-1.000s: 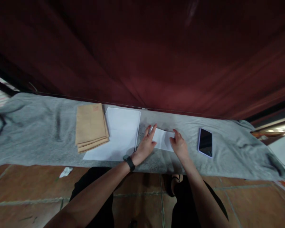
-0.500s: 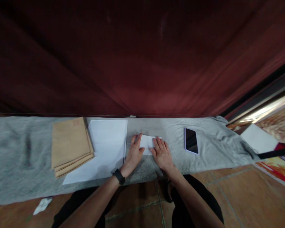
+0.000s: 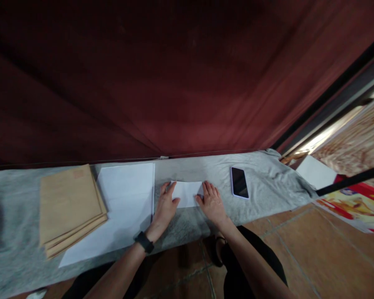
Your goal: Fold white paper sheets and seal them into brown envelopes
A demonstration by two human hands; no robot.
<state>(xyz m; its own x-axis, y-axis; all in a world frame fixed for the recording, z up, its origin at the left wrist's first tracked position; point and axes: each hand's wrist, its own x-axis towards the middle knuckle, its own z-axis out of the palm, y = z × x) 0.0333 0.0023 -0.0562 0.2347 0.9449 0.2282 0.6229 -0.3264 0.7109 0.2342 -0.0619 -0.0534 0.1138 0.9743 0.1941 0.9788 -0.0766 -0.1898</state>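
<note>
A small folded sheet of white paper [image 3: 187, 194] lies on the grey cloth in front of me, wider than it is deep. My left hand [image 3: 166, 206], with a dark watch on its wrist, rests at the paper's left end, thumb and fingers apart. At the right end, my right hand [image 3: 212, 204] lies with its fingers stretched out over the edge. Both hands press on the paper from above, and the fingers cover its ends. To the left of my left hand lie large white sheets [image 3: 127, 199], partly under a stack of brown envelopes [image 3: 70, 203].
A phone [image 3: 239, 182] with a pale purple edge lies right of my right hand. The grey cloth [image 3: 268, 182] covers a narrow bench against a dark red curtain [image 3: 180, 95]. A colourful printed box [image 3: 358, 203] and a dark bar stand at the right, above the tiled floor [image 3: 286, 249].
My hands have moved farther apart, and more of the folded paper shows between them. The camera view has tilted and shifted slightly right. The envelopes, large sheets and phone stay on the cloth.
</note>
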